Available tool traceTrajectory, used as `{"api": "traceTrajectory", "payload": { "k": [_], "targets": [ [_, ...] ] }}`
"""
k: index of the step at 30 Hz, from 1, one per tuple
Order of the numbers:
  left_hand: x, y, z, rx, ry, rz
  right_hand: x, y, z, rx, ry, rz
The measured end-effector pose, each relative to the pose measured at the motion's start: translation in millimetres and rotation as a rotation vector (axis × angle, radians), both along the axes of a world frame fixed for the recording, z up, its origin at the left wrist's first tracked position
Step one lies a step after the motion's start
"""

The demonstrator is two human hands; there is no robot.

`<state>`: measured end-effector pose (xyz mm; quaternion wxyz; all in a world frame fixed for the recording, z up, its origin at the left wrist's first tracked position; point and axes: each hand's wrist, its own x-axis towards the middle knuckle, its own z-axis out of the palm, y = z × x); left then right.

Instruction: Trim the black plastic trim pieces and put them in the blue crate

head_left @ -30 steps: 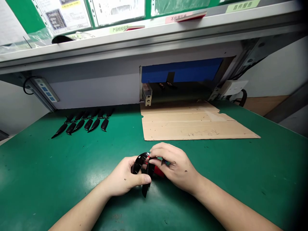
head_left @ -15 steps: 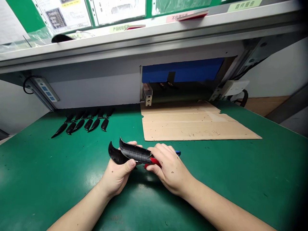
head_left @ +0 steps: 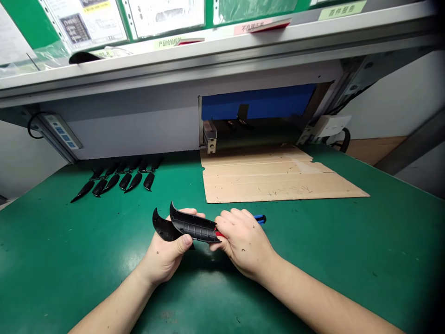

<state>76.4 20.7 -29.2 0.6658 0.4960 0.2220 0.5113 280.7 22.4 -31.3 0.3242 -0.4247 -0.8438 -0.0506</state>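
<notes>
Thumb of left hand presses on a curved black part; fingers wrap behind, the hand part-closed around it and a second black part lying on its left side, above the thumb's base. Whether the two are joined, cannot tell. Right hand is curled nearly to a fist at the curved part's right end — a red piece shows by its thumb, and a blue-and-black end sticks out beyond its knuckles. One tool or two, cannot tell.

Main risk, as I judge it: a slip. Left grip seems to rest mostly on the thumb tip, so a hard push or twist from the right could swing the part or send the red piece toward that thumb. Overmuch force might nick or crack the thin wall. Second part, if loosely pinched, could drop to the green bench top.

Beyond left hand, farther left: row of black pieces, well apart. Beyond right hand: cardboard sheet.
</notes>
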Motion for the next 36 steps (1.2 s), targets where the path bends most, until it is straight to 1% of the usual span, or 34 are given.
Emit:
{"api": "traceTrajectory", "payload": {
  "k": [4, 5, 7, 9, 10, 12, 14, 17, 20, 24, 28, 30, 34, 35, 36],
  "targets": [
    [-5.5, 4.0, -2.5, 0.092, 0.083, 0.001, 1.9, 1.0, -0.7, -0.007, 0.010, 0.054],
    [-6.2, 4.6, -2.8, 0.112, 0.109, 0.006, 3.2, 2.2, -0.9, -0.030, 0.023, 0.099],
    [-5.5, 4.3, -2.6, 0.121, 0.125, 0.004, 6.5, 5.2, -0.7, -0.134, 0.073, 0.246],
    [-1.8, 2.0, -1.5, 0.061, 0.067, -0.017, 9.0, 7.6, 0.6, -0.254, 0.180, 0.378],
    [0.8, 0.3, -1.0, 0.009, 0.010, -0.027, 9.4, 8.0, 1.7, -0.297, 0.261, 0.400],
    [6.4, -3.4, -1.0, -0.116, -0.127, -0.047, 8.1, 6.6, 4.1, -0.331, 0.442, 0.371],
    [11.0, -6.7, -2.9, -0.222, -0.243, -0.072, 4.5, 2.6, 6.0, -0.332, 0.569, 0.338],
    [14.2, -9.7, -7.2, -0.314, -0.340, -0.104, -2.6, -4.7, 7.0, -0.336, 0.612, 0.327],
    [14.3, -10.5, -9.2, -0.327, -0.369, -0.124, -8.2, -9.7, 6.9, -0.321, 0.615, 0.293],
    [12.5, -10.1, -8.1, -0.278, -0.352, -0.139, -12.8, -12.7, 6.1, -0.318, 0.616, 0.272],
    [11.0, -8.9, -7.6, -0.281, -0.332, -0.098, -13.9, -13.7, 5.8, -0.313, 0.598, 0.257],
    [10.7, -8.4, -7.5, -0.291, -0.315, -0.066, -11.9, -12.6, 7.2, -0.336, 0.587, 0.288],
    [10.8, -8.7, -5.4, -0.276, -0.278, -0.037, -2.0, -5.8, 11.6, -0.476, 0.554, 0.519],
    [10.9, -8.8, -4.5, -0.272, -0.274, -0.030, 1.0, -3.8, 12.0, -0.489, 0.575, 0.548],
    [11.3, -8.8, -3.6, -0.269, -0.271, -0.021, 3.8, -2.1, 12.1, -0.476, 0.615, 0.546]
  ]
}}
